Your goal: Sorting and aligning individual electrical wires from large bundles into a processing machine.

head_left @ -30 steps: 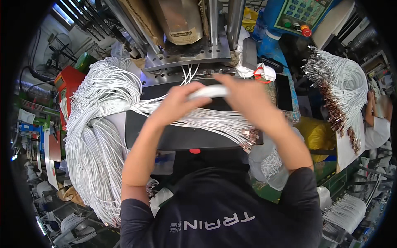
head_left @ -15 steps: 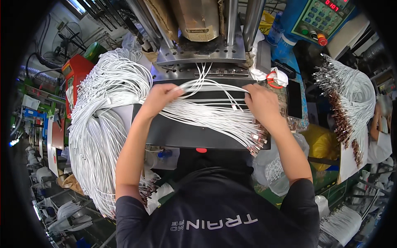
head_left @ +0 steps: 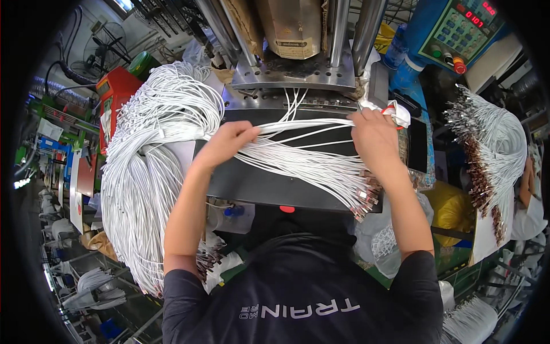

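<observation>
A group of white cables (head_left: 306, 123) stretches between my hands, above a black work surface (head_left: 252, 183). My left hand (head_left: 229, 142) is closed around the cables at their left part. At their right end my right hand (head_left: 373, 136) closes on the same group; its fingertips are partly hidden. Below lies a fanned bundle of white cables (head_left: 309, 166) with brownish metal connectors at its right end. A few cables run up from the group into the metal press (head_left: 292, 77). To the left of my left hand hangs a big heap of white cables (head_left: 143, 189).
A blue control panel (head_left: 463, 28) with a red button stands at the back right. Red-handled scissors (head_left: 395, 114) lie beside my right hand near a dark flat device (head_left: 417, 146). Another cable bundle (head_left: 495, 143) hangs far right, near another person's arm.
My right hand has risen a little along the cables and sits at their end. The loose cable with a connector that dangled beside it no longer shows. The whole view has shifted slightly.
</observation>
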`<state>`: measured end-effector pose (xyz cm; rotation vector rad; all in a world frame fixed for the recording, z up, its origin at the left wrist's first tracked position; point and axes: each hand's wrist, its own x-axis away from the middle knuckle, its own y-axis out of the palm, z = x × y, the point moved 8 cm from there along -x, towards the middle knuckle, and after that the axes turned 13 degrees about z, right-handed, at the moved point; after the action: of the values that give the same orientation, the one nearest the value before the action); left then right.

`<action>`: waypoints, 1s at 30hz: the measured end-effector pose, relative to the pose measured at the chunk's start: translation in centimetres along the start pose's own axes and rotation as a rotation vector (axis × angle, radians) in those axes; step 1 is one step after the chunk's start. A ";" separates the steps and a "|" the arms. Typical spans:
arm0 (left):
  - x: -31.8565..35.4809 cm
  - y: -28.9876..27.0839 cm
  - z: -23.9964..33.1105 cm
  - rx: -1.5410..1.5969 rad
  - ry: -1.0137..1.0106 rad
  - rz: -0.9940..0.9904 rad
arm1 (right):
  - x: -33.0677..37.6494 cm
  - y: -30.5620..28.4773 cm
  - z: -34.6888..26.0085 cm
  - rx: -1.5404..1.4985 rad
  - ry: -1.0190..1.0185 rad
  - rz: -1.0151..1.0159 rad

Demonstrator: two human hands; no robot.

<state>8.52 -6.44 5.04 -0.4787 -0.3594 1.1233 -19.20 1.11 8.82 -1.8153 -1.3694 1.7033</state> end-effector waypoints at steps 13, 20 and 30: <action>5.2 13.3 5.2 0.355 -0.286 -0.405 | 2.9 1.0 -4.9 0.017 -0.247 -0.178; 4.2 15.4 4.8 0.552 -0.313 -0.388 | 2.1 5.1 3.2 -0.800 0.642 -0.047; -3.9 11.3 2.3 1.042 -0.466 -0.085 | 2.4 5.4 0.3 -0.067 0.226 -0.724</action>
<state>-2.82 -5.64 0.76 0.7175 -0.1498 1.1723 -17.55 0.15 3.18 -1.2469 -1.7074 1.0526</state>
